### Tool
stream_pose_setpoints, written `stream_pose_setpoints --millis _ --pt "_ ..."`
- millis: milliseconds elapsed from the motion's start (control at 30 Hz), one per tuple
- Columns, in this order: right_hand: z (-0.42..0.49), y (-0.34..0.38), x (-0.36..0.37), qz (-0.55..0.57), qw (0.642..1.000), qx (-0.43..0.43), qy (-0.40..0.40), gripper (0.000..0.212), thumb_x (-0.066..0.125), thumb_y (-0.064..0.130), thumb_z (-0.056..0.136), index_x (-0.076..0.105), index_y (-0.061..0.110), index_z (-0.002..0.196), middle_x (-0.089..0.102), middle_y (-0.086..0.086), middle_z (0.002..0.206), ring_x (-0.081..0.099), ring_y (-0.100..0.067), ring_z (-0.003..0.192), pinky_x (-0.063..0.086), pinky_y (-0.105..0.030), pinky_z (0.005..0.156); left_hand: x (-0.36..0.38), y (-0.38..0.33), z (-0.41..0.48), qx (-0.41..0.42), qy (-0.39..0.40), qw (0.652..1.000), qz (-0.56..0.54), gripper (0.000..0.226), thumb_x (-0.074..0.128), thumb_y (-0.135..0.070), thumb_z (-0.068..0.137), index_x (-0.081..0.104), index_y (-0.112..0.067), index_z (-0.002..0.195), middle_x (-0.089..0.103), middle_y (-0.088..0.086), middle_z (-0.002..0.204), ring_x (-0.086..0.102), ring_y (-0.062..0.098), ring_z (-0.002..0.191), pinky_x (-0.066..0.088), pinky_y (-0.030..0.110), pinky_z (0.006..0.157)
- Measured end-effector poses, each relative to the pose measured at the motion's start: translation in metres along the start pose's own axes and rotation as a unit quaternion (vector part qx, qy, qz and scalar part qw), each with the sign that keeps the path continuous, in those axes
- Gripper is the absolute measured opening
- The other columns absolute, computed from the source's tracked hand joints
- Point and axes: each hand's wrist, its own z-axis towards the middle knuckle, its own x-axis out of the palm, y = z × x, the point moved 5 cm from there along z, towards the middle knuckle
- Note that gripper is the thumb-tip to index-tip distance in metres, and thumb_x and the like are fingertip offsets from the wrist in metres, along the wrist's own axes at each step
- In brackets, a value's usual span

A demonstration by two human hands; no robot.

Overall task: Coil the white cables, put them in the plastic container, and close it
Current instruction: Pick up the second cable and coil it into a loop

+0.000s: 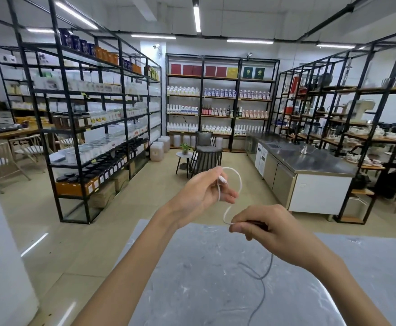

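Note:
A thin white cable (240, 183) runs in a loop through the air between my two hands, above the far edge of a grey table (192, 267). My left hand (201, 191) pinches the end with the plug between thumb and fingers, higher up. Lower and to the right, my right hand (262, 228) grips the cable further along, fingers closed. Below that hand the cable looks dark and trails down over the tabletop (261, 288) toward the near edge. No plastic container is in view.
The grey table fills the lower frame. Beyond it lies open floor, tall black shelving (86, 128) with jars and bottles on the left, a steel counter (309, 161) on the right, and a chair with a small side table (206, 151) further back.

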Motion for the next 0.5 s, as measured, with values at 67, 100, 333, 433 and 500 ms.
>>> stream_pose_setpoints --millis 67,100,333,433,500 --pt "-0.002 -0.002 0.004 0.013 1.0 0.007 0.009 0.016 0.062 0.034 0.092 0.075 0.024 0.087 0.063 0.014 0.067 0.057 -0.004 0.061 0.038 -0.01 0.057 0.002 0.004 0.0 -0.018 0.023 1.0 0.004 0.025 0.036 -0.012 0.103 0.053 -0.006 0.086 0.064 0.02 0.092 0.067 0.036 0.086 0.057 0.04 0.078" --pt "-0.003 -0.002 0.005 0.019 1.0 0.009 0.015 0.016 0.063 0.034 0.092 0.074 0.024 0.086 0.063 0.013 0.066 0.056 -0.003 0.06 0.038 -0.009 0.056 0.002 0.007 0.0 -0.022 0.025 0.999 0.014 0.018 0.037 -0.006 0.101 0.051 -0.007 0.09 0.066 0.02 0.091 0.068 0.036 0.085 0.057 0.039 0.077" --pt "-0.006 -0.023 0.008 -0.023 0.998 0.051 -0.008 0.018 0.056 0.034 0.096 0.07 0.03 0.085 0.064 0.013 0.067 0.055 -0.003 0.057 0.037 -0.011 0.052 0.0 0.018 -0.005 -0.098 0.036 0.966 -0.238 0.02 0.042 0.001 0.093 0.057 -0.004 0.106 0.064 0.006 0.088 0.062 0.014 0.07 0.054 0.027 0.068" --pt "-0.002 -0.059 0.012 -0.135 0.98 0.141 0.025 0.019 0.049 0.02 0.098 0.068 0.021 0.094 0.068 0.011 0.08 0.061 -0.007 0.074 0.04 -0.017 0.059 0.001 0.023 -0.007 -0.135 0.029 0.952 -0.274 0.02 0.039 -0.007 0.096 0.058 -0.004 0.102 0.054 0.002 0.074 0.053 0.014 0.062 0.049 0.027 0.064" --pt "0.004 -0.073 0.012 -0.049 0.983 0.177 0.008 0.033 0.047 0.006 0.097 0.059 0.015 0.127 0.064 0.007 0.116 0.06 -0.015 0.108 0.044 -0.023 0.083 0.003 0.029 -0.007 -0.144 0.017 0.967 -0.207 0.022 0.035 -0.006 0.096 0.057 -0.006 0.101 0.047 -0.001 0.069 0.046 0.012 0.059 0.044 0.025 0.063"
